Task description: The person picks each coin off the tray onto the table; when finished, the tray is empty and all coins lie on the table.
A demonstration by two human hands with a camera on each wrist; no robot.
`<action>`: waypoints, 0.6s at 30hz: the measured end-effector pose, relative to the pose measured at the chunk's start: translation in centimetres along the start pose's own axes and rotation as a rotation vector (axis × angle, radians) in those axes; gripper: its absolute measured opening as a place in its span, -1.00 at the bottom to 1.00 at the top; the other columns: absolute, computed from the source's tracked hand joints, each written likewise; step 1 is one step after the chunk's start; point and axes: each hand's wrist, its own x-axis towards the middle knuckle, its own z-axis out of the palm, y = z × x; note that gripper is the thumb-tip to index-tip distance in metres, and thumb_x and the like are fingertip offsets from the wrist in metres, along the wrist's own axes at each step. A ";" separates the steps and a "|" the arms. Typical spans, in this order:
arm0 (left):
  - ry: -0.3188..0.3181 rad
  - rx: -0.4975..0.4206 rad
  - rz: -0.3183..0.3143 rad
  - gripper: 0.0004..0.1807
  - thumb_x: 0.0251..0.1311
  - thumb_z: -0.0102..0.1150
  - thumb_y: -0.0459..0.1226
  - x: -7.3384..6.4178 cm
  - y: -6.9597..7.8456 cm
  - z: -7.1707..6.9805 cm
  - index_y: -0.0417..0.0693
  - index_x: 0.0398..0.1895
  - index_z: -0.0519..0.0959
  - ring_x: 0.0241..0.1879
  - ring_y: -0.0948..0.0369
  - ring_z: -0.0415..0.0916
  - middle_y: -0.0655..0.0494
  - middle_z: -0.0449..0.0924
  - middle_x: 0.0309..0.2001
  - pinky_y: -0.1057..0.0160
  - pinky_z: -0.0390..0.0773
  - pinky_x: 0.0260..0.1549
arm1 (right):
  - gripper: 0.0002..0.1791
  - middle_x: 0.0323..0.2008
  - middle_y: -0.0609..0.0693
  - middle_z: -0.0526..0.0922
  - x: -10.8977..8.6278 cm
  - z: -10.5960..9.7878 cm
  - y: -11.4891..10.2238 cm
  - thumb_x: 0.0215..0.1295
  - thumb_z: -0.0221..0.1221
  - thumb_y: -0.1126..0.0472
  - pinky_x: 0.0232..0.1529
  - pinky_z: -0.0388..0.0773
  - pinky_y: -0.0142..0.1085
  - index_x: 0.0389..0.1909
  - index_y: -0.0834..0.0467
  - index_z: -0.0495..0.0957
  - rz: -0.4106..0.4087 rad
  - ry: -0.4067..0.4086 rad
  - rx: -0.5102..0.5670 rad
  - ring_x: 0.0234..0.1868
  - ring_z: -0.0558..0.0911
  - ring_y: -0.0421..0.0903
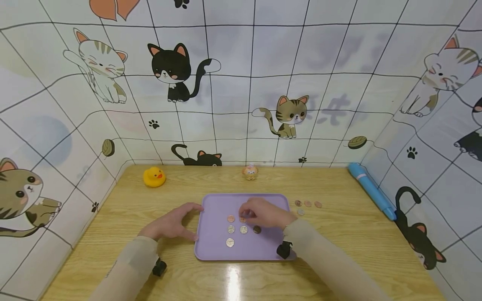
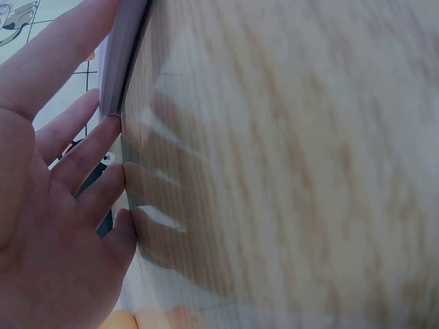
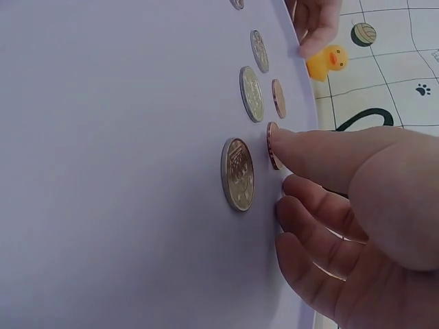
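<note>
A: Where to find the small, round, copper-coloured metal coin [image 3: 270,140]?

B: On the flat, rectangular, purple plastic-looking tray [image 1: 211,247], just right of a matching coin [image 1: 231,218] in the back row, touched by the thumb of the bare right hand [image 1: 263,213].

A: Pinched?

B: Impossible to tell. As for the bare left hand [image 1: 173,221], spread loosely against the tray's left edge.

A: How to handle?

B: Probably light, rigid, hardly fragile, but slippery and awkwardly thin. Best taken by opposite edges, between thumb and fingertip.
</note>
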 end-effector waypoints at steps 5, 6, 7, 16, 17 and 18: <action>0.001 -0.004 0.016 -0.02 -0.08 0.71 -0.09 0.0 0.1 0.0 0.07 0.47 0.41 0.58 -0.20 0.08 -0.08 0.25 0.57 -0.37 0.02 0.54 | -0.84 -0.17 0.00 0.67 0.6 0.3 0.1 0.41 0.34 0.28 -0.13 0.58 -0.35 -0.04 0.11 0.73 -0.033 0.000 -0.016 -0.22 0.63 -0.10; 0.000 -0.005 0.016 -0.02 -0.08 0.71 -0.10 0.0 0.1 0.0 0.06 0.47 0.41 0.58 -0.20 0.08 -0.08 0.25 0.57 -0.37 0.01 0.54 | -0.85 -0.19 0.00 0.67 0.7 0.3 0.2 0.40 0.34 0.30 -0.15 0.57 -0.36 -0.05 0.11 0.74 -0.040 0.003 -0.018 -0.24 0.62 -0.10; 0.001 -0.004 0.016 -0.02 -0.08 0.71 -0.10 0.0 0.1 0.0 0.06 0.47 0.41 0.58 -0.20 0.08 -0.08 0.25 0.57 -0.37 0.01 0.54 | -0.85 -0.19 -0.01 0.67 0.8 0.4 0.2 0.40 0.34 0.31 -0.16 0.57 -0.37 -0.07 0.12 0.75 -0.045 0.004 -0.018 -0.25 0.62 -0.10; 0.012 0.000 -0.016 0.00 -0.12 0.73 -0.06 0.2 -0.1 0.2 0.16 0.47 0.42 0.60 -0.16 0.07 -0.01 0.26 0.58 -0.34 0.01 0.55 | -0.90 -0.23 -0.03 0.64 1.0 0.4 0.2 0.40 0.35 0.29 -0.16 0.55 -0.36 -0.11 0.13 0.74 -0.037 0.008 -0.028 -0.26 0.58 -0.13; 0.010 -0.002 -0.013 0.01 -0.12 0.73 -0.06 0.2 -0.1 0.2 0.15 0.47 0.42 0.60 -0.16 0.08 -0.01 0.26 0.58 -0.34 0.01 0.55 | -0.90 -0.23 -0.03 0.63 1.0 0.4 0.1 0.40 0.35 0.28 -0.15 0.55 -0.36 -0.12 0.13 0.73 -0.031 0.006 -0.032 -0.26 0.58 -0.12; 0.010 -0.006 -0.012 0.01 -0.12 0.73 -0.06 0.2 -0.2 0.2 0.16 0.47 0.42 0.60 -0.16 0.08 -0.01 0.26 0.58 -0.34 0.02 0.55 | -0.91 -0.23 -0.03 0.63 1.0 0.4 0.1 0.40 0.35 0.28 -0.15 0.54 -0.36 -0.13 0.12 0.73 -0.031 0.006 -0.036 -0.26 0.57 -0.13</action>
